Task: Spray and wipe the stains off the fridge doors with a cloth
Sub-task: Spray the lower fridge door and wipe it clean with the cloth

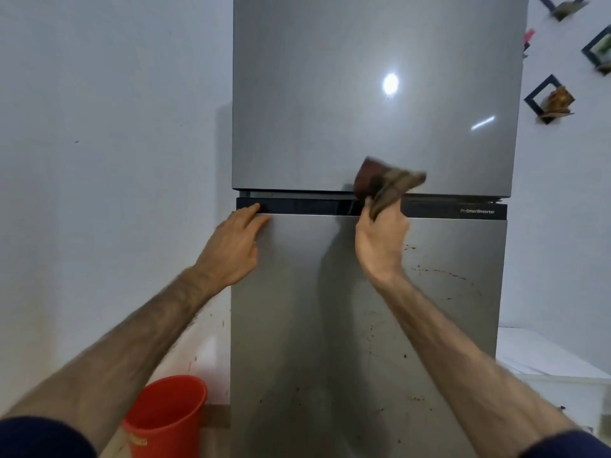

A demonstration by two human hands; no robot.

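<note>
the cloth (386, 185) is smeared by motion, so its edges and folds are hard to make out; it is brownish and bunched, up against the bottom edge of the upper fridge door (370, 94). my right hand (380, 239) is clenched around its lower end, in front of the dark strip (314, 207) between the doors. my left hand (236, 242) lies flat, fingers straight, on the top left corner of the lower fridge door (330, 325), grasping nothing. brown stains (439, 271) speckle that lower door to the right of my right wrist. a red bucket (168, 414) sits on the floor at lower left, cut off by the frame. dark wall shelves (550, 99) hang at right.
</note>
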